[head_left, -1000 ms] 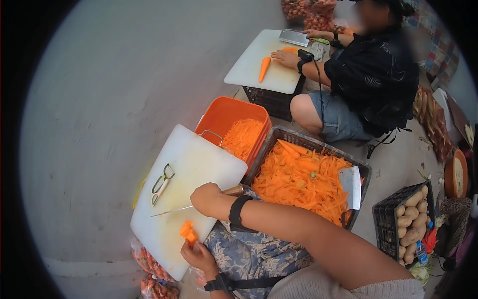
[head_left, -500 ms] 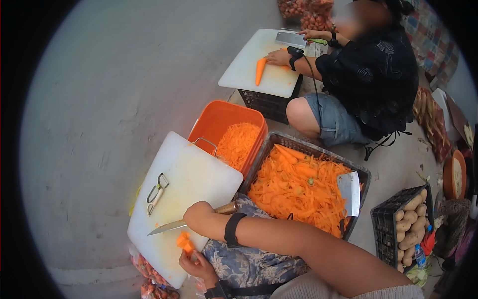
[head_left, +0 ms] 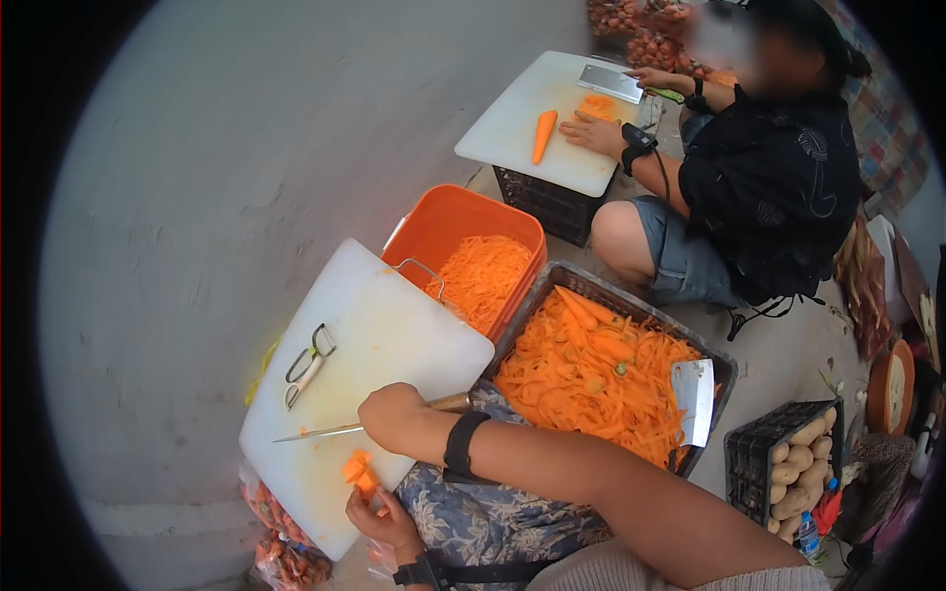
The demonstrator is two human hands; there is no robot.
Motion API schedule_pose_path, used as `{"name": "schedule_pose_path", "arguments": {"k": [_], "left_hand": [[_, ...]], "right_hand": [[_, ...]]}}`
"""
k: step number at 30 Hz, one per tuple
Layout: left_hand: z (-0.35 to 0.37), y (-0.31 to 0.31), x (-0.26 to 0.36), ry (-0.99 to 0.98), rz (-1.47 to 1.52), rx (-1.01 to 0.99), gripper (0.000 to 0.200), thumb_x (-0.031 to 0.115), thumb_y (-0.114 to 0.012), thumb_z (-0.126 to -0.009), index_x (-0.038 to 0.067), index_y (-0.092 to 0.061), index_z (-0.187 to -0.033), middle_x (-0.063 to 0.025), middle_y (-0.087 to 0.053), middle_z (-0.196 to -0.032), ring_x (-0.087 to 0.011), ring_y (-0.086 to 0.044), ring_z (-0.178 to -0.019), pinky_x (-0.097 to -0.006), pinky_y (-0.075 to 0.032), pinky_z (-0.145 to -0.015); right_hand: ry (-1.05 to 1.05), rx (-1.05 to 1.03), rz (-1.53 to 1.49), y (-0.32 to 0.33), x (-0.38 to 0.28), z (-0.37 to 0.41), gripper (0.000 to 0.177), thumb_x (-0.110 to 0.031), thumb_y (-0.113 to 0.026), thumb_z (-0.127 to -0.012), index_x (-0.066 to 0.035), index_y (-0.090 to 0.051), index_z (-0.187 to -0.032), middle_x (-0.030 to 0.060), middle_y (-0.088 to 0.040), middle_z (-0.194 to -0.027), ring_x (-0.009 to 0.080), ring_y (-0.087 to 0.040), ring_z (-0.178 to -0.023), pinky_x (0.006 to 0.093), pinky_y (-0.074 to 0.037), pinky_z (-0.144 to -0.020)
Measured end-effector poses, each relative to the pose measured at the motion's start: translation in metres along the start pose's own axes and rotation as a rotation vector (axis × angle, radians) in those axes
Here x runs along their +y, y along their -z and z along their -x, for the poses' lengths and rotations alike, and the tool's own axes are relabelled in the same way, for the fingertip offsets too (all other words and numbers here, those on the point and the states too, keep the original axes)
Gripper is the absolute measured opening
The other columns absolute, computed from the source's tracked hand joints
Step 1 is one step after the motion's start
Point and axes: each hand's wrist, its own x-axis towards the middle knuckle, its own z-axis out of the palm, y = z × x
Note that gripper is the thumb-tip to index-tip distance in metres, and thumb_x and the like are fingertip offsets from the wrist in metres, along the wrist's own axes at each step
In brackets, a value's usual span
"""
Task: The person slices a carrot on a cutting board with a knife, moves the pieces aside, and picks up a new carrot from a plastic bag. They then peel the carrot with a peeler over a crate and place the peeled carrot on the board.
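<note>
The right hand (head_left: 394, 416) was closed in a full grip around the wooden handle of the knife (head_left: 320, 431). The blade lay nearly level and pointed left across the white cutting board (head_left: 384, 330). The left hand (head_left: 382, 514) was at the near edge of the board, with its fingers pinched on a carrot piece (head_left: 359, 471). The piece rested on the board just below the blade; contact between the two could not be determined. A peeler (head_left: 306, 361) lay on the left part of the board, apart from both hands.

Beyond the board stood an orange tub (head_left: 439, 219) of shredded carrot. Beside the tub was a dark crate (head_left: 601, 288) filled with carrot strips, and a cleaver (head_left: 694, 396) stood in its right side. A crate of potatoes (head_left: 803, 458) stood further right. Another person worked at a second board (head_left: 507, 128), on which a whole carrot (head_left: 543, 135) lay.
</note>
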Motion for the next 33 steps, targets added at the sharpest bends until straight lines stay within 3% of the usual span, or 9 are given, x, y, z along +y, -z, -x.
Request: {"name": "schedule_pose_path", "arguments": {"k": [10, 12, 16, 18, 20, 23, 25, 33], "left_hand": [[0.000, 0.000, 0.004, 0.027, -0.027, 0.006, 0.033, 0.011, -0.064, -0.085, -0.005, -0.054, -0.113, -0.0180, -0.057, -0.098, -0.0322, -0.056, -0.088, -0.0389, -0.046, -0.080], [0.002, 0.000, 0.001, 0.091, 0.011, -0.040, 0.036, 0.010, -0.066, -0.083, -0.005, -0.052, -0.113, -0.0204, -0.056, -0.105, -0.0373, -0.054, -0.096, -0.0444, -0.044, -0.087], [0.001, 0.000, 0.002, 0.083, 0.024, -0.024, 0.036, 0.010, -0.066, -0.082, -0.004, -0.052, -0.112, -0.0205, -0.056, -0.105, -0.0370, -0.053, -0.097, -0.0443, -0.043, -0.087], [-0.002, 0.002, 0.005, 0.043, -0.006, -0.020, 0.034, 0.008, -0.066, -0.083, -0.004, -0.053, -0.113, -0.0188, -0.055, -0.103, -0.0331, -0.054, -0.095, -0.0393, -0.045, -0.084], [0.000, 0.001, 0.002, 0.087, 0.033, -0.028, 0.036, 0.009, -0.066, -0.083, -0.004, -0.052, -0.113, -0.0192, -0.055, -0.105, -0.0345, -0.054, -0.097, -0.0414, -0.044, -0.086], [0.002, -0.001, 0.001, 0.105, 0.030, -0.030, 0.038, 0.010, -0.067, -0.082, -0.003, -0.052, -0.115, -0.0194, -0.054, -0.108, -0.0355, -0.052, -0.100, -0.0433, -0.044, -0.087], [0.001, -0.002, 0.004, 0.090, -0.015, -0.022, 0.039, 0.010, -0.067, -0.082, -0.003, -0.051, -0.115, -0.0192, -0.052, -0.109, -0.0352, -0.052, -0.100, -0.0431, -0.044, -0.087], [0.000, -0.004, 0.007, 0.139, 0.036, 0.008, 0.041, 0.013, -0.070, -0.081, -0.001, -0.053, -0.115, -0.0182, -0.050, -0.110, -0.0348, -0.051, -0.100, -0.0425, -0.044, -0.085]], "right_hand": [[-0.028, -0.017, -0.006, 0.008, 0.002, 0.000, 0.014, -0.006, -0.063, -0.073, -0.005, -0.072, -0.083, 0.0148, -0.071, -0.084, 0.0273, -0.070, -0.078, 0.0372, -0.055, -0.064], [-0.024, -0.021, -0.001, 0.010, 0.003, 0.001, 0.014, -0.006, -0.062, -0.073, -0.004, -0.072, -0.083, 0.0149, -0.071, -0.084, 0.0274, -0.070, -0.078, 0.0371, -0.055, -0.064], [-0.038, -0.020, 0.010, 0.010, 0.002, 0.002, 0.013, -0.006, -0.062, -0.073, -0.004, -0.072, -0.082, 0.0150, -0.070, -0.082, 0.0277, -0.069, -0.077, 0.0375, -0.055, -0.063], [-0.036, -0.012, 0.011, 0.008, 0.003, 0.003, 0.013, -0.006, -0.062, -0.072, -0.004, -0.072, -0.081, 0.0152, -0.070, -0.082, 0.0278, -0.069, -0.077, 0.0378, -0.055, -0.063], [-0.024, -0.010, 0.016, 0.010, 0.001, 0.005, 0.013, -0.005, -0.062, -0.072, -0.004, -0.072, -0.081, 0.0155, -0.070, -0.082, 0.0280, -0.069, -0.077, 0.0381, -0.055, -0.064], [-0.068, -0.098, 0.058, 0.014, -0.003, 0.008, 0.017, -0.007, -0.059, -0.078, -0.005, -0.073, -0.088, 0.0147, -0.071, -0.091, 0.0272, -0.070, -0.085, 0.0373, -0.056, -0.069], [-0.053, -0.024, 0.038, 0.009, -0.001, 0.007, 0.013, -0.005, -0.062, -0.071, -0.002, -0.071, -0.080, 0.0172, -0.070, -0.081, 0.0293, -0.069, -0.076, 0.0383, -0.055, -0.064], [-0.111, -0.038, 0.086, 0.007, -0.005, 0.006, 0.014, -0.005, -0.062, -0.071, -0.001, -0.071, -0.080, 0.0192, -0.069, -0.082, 0.0313, -0.069, -0.076, 0.0391, -0.055, -0.066]]}}
